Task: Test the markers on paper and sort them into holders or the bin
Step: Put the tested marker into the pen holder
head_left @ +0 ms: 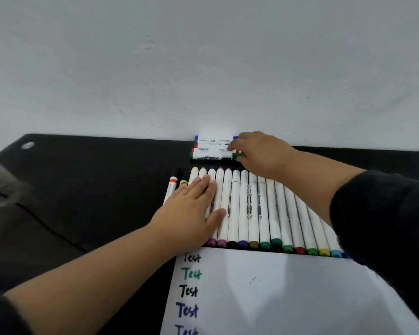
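Resting flat left hand on markers; right hand fingering whiteboard markers.

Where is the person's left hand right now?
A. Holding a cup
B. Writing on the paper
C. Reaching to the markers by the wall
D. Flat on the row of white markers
D: the left hand lies with straight fingers across the row of white markers, while the right hand reaches the whiteboard markers by the wall.

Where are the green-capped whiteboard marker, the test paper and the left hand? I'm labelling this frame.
green-capped whiteboard marker [212,155]: head view, middle of its white barrel.
test paper [288,293]: head view, bare white area right of the writing.
left hand [191,209]: head view, back of the hand, flat on the marker row.
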Demonstrator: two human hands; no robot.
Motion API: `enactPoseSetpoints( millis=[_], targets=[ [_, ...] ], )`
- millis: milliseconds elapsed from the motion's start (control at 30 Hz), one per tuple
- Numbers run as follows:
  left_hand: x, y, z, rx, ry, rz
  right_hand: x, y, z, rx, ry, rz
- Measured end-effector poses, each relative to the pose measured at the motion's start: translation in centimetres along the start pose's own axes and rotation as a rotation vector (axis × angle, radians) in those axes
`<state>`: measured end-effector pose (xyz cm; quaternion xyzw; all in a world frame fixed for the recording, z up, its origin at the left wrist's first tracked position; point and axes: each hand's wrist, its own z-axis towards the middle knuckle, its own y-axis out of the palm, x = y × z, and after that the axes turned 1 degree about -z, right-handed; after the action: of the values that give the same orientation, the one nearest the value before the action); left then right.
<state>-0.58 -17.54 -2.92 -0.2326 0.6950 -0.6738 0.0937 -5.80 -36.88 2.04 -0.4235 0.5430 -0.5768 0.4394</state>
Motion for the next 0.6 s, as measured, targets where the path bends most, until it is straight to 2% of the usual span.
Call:
enactPoseSetpoints(
  millis=[267,600],
  targets=[
    [-0.4,0.1,-0.1,0.014,0.022,-0.013,-0.7,1.5,3.8,-0.069,-0.010,0.071],
    [-0.5,0.4,-0.1,0.031,0.017,-0.012,-1.1,1.7,3.9,-0.052,0.039,0.088]
  ],
)
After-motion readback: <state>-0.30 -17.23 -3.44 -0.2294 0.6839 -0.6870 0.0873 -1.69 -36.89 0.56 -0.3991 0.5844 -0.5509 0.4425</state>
